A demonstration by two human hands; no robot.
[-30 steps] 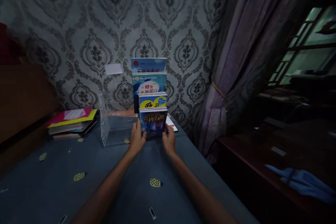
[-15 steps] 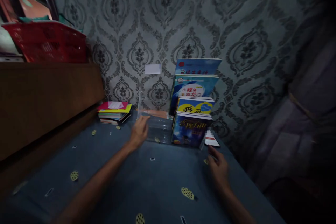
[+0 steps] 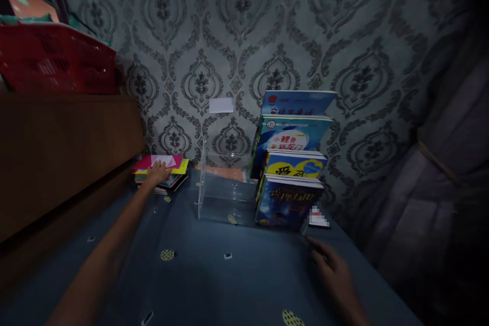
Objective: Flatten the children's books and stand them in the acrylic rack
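My left hand (image 3: 157,172) reaches to the stack of thin books or booklets (image 3: 151,182) at the left, fingers stretched over the pink one (image 3: 173,161) on top. A yellow one shows just beneath it. My right hand (image 3: 333,267) is low at the right, holding nothing, its index finger extended and apart from the thumb. That fingertip is by the front right corner of a clear plastic stepped rack (image 3: 227,211). Books stand in tiers on the rack's right half, from a dark blue one (image 3: 284,209) in front to a tall blue one (image 3: 300,103) at the back.
A blue patterned cloth (image 3: 206,280) covers the surface. Behind the rack is a patterned wall (image 3: 244,56) with a small white card (image 3: 221,105). A red basket (image 3: 57,58) sits on the wooden ledge (image 3: 69,147) at left. A phone-like object (image 3: 320,223) lies right of the rack; a curtain hangs beyond.
My left hand has left the rack's left side and moved left onto the book stack. My right hand stays near the rack's right corner, slightly lower in view. The view has shifted a little.
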